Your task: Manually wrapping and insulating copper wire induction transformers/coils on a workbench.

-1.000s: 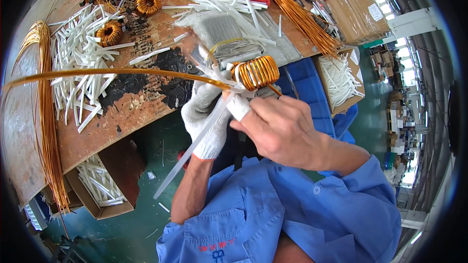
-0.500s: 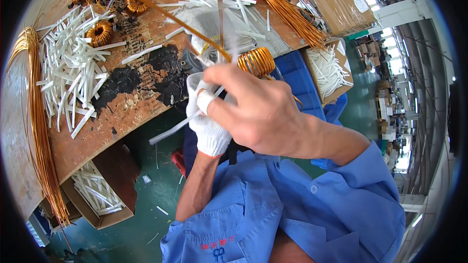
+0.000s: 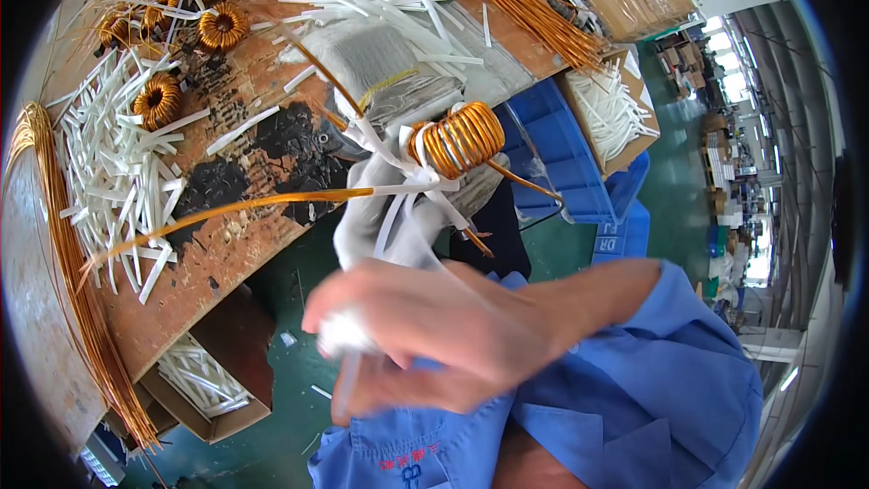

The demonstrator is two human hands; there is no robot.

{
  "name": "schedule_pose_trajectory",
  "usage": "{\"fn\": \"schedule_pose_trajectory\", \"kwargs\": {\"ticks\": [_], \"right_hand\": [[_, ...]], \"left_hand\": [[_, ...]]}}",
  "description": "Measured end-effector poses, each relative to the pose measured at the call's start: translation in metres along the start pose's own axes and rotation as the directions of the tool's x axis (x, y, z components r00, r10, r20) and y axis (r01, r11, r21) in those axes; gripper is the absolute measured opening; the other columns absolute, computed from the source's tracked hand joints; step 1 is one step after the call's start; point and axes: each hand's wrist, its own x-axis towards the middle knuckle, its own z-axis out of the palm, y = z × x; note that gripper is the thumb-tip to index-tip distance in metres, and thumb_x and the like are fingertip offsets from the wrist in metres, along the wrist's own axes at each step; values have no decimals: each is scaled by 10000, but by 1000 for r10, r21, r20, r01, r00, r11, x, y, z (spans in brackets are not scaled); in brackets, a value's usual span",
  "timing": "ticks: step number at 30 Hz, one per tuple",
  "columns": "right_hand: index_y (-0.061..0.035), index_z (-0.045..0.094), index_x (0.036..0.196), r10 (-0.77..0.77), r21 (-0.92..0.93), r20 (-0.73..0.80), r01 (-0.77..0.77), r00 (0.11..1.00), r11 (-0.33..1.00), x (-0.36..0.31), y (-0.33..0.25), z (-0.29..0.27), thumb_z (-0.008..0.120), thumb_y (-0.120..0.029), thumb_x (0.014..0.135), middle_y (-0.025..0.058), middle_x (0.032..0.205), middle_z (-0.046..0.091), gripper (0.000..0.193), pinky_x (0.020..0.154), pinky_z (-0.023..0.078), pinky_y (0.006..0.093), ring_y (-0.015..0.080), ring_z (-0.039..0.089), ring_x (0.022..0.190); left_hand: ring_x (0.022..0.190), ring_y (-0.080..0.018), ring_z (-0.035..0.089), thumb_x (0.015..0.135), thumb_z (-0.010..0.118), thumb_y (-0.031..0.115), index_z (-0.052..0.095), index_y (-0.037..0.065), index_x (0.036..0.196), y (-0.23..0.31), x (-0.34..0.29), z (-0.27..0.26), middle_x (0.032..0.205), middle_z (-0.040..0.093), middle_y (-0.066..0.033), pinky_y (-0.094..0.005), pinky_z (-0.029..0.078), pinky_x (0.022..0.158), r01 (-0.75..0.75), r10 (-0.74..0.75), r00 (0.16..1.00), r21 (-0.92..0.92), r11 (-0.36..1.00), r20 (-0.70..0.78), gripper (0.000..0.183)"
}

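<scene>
Left of the copper coil (image 3: 460, 138) a long copper wire (image 3: 226, 210) runs from it out over the wooden workbench (image 3: 136, 308), where white sleeve strips (image 3: 109, 172) lie scattered. Your gloved left hand (image 3: 389, 217) rises just under the coil, fingers closed around it and holding it up over the bench edge, white strips trailing from the grip. Below the coil, your bare right hand (image 3: 434, 335) sweeps across, blurred, forearm coming in from the right, fingers pinched on a white sleeve (image 3: 348, 340) at its left end.
</scene>
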Motion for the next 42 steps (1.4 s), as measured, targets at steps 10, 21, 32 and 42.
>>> {"fn": "schedule_pose_trajectory", "kwargs": {"ticks": [10, 21, 32, 42], "right_hand": [[54, 673, 1070, 501, 232, -319, -447, 804, 864, -44, 37, -28, 637, -127, 1072, 147, 869, 762, 184, 428, 436, 255, 97, 587, 487], [74, 700, 1098, 501, 683, -281, -196, 819, 704, -16, 39, 7, 581, -211, 1113, 189, 968, 771, 309, 411, 497, 274, 136, 605, 468], [31, 700, 1115, -229, -633, -476, -150, 849, 759, -112, 93, -103, 668, -57, 1024, 135, 932, 704, 131, 709, 532, 337, 258, 680, 804], [-54, 570, 785, -271, -941, 209, 269, 940, 207, -87, 10, -44, 756, -150, 924, 75, 664, 541, 252, 481, 502, 334, 199, 629, 574]], "left_hand": [[922, -121, 675, 1026, 694, 113, 641, -49, 1309, 49, 51, 3, 1066, 723, -92, -267, 544, 828, 46, -45, 998, -21, 999, 32, 330], [1109, -325, 717, 991, 624, 179, 642, -105, 1285, 64, -6, -25, 1244, 710, -239, -404, 578, 967, -55, 52, 997, 44, 998, 60, 409], [1385, -446, 506, 799, 834, 213, 475, -36, 1499, 69, -5, 47, 1517, 492, -277, -545, 432, 1131, -551, 346, 593, 680, -483, 727, 825], [1411, -503, 466, 546, 998, 418, 545, 114, 1491, 81, 40, 34, 1558, 445, -305, -583, 377, 1165, -563, 192, 818, 823, 72, 543, 1091]]}}
